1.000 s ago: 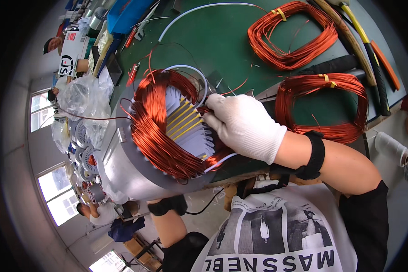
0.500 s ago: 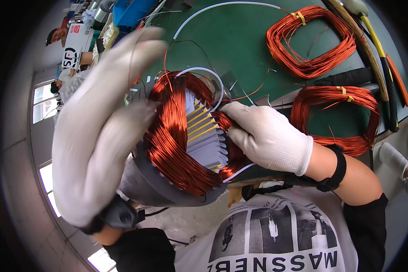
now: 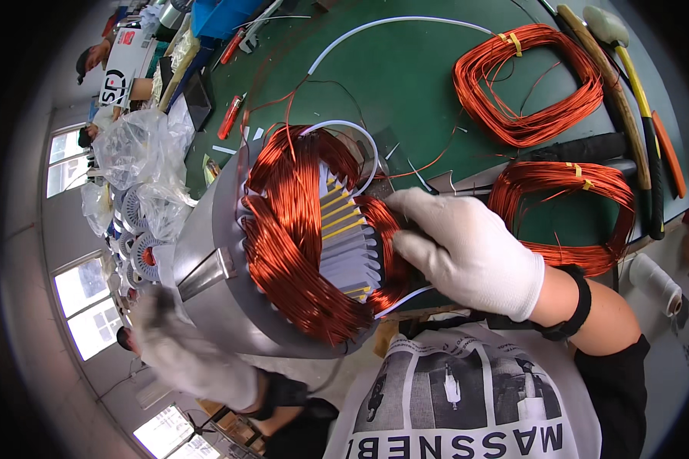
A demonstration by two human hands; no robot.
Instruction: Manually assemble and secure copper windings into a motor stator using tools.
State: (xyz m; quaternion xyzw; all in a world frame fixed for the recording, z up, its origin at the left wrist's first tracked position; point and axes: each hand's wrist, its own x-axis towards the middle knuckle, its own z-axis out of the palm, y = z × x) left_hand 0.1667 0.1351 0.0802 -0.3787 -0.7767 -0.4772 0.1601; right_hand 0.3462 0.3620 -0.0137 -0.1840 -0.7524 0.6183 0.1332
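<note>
A grey cylindrical motor stator [image 3: 207,264] lies tilted on the bench. Thick copper windings [image 3: 302,214] loop out of its end, around pale slot liners [image 3: 348,252] with yellow strips between them. My right hand [image 3: 467,249], in a white glove, is at the right side of the windings. Its thumb and forefinger are apart, their tips against or just beside the copper; the other fingers are curled under. Down at the stator's lower left outer side is my gloved left hand [image 3: 195,356], its fingers smeared by motion. White sleeving [image 3: 375,157] curves over the windings.
Two tied copper coils [image 3: 524,84] lie on the green bench [image 3: 413,69] to the right. Beyond them are a mallet [image 3: 608,27] and other long-handled tools. Red-handled tools [image 3: 231,115], scraps and plastic bags [image 3: 134,149] lie at left. A white thread spool [image 3: 654,283] sits at right.
My left hand has swung from above the windings down to the stator's lower left, uncovering the housing. My right hand has shifted slightly right and down, with the view shifting too.
</note>
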